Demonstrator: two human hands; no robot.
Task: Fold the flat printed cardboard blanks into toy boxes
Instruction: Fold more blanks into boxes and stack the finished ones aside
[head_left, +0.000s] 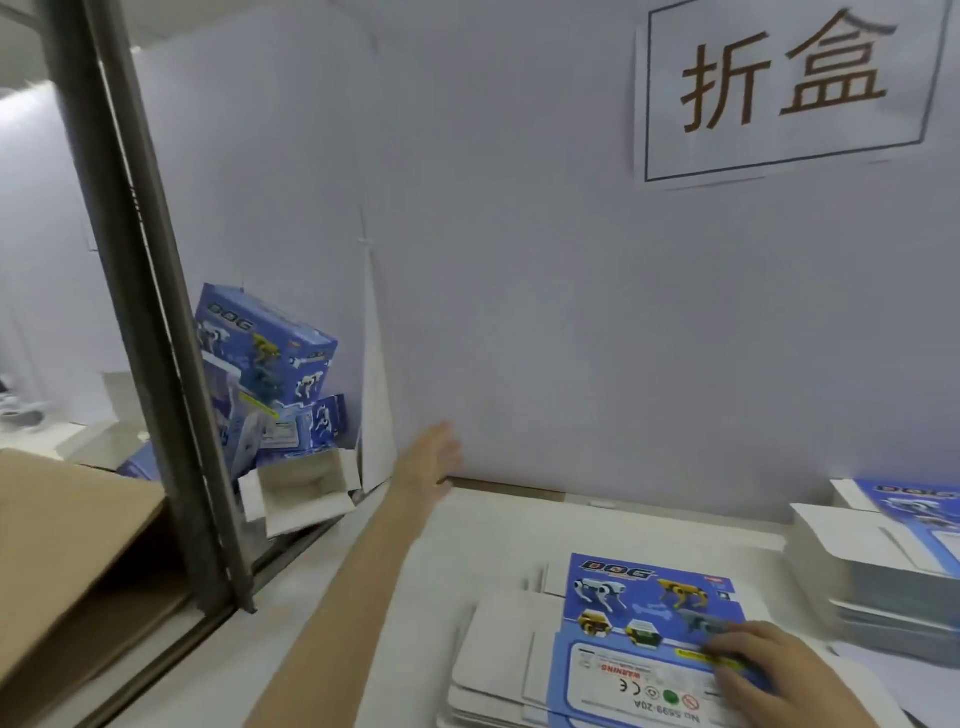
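Note:
A small pile of flat blue-and-white printed blanks marked "DOG" lies on the white table in front of me. My right hand rests on the top blank with its fingers lying flat on the print. My left arm stretches out to the far left; my left hand is open with straight fingers and holds nothing, near the foot of the white back wall. Beyond it several folded blue toy boxes lie heaped in the corner, and one open white-lined box lies tilted at the heap's front.
A tall stack of more flat blanks stands at the right. A dark metal post slants down the left side. A brown cardboard carton sits at the lower left. A paper sign hangs on the white wall.

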